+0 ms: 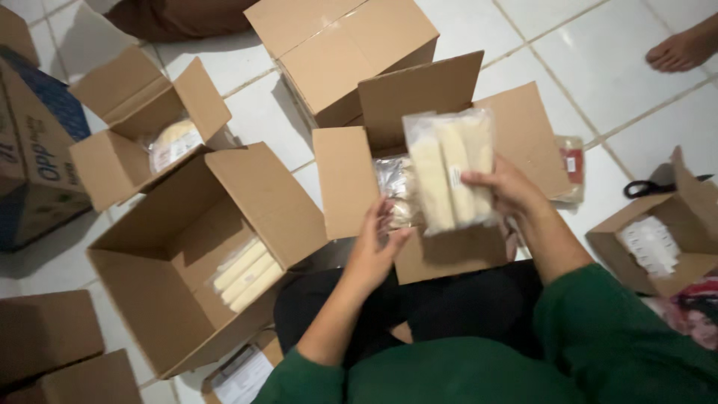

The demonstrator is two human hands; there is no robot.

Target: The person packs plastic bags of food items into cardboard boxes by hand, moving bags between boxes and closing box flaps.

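— Clear plastic is what the right hand (502, 188) has closed around: a sealed packet of pale sticks (450, 170), thumb in front, fingers behind, held upright above the open cardboard box (348, 179) in the middle.

— And the left hand (375, 247)?

— At seven o'clock from the packet, fingers loosely open, resting against the box's near edge. It grips nothing that I can tell. More wrapped packs (395, 188) lie inside the box, just behind its fingertips.

— What else is around?

— At nine o'clock, a larger carton (161, 299) with a similar packet (248, 274) in it. At ten o'clock, a small box (112, 161) holding a round bagged item (173, 142). At three o'clock, black scissors (649, 187) on the white tiled floor (598, 60), beside another small box (677, 273).
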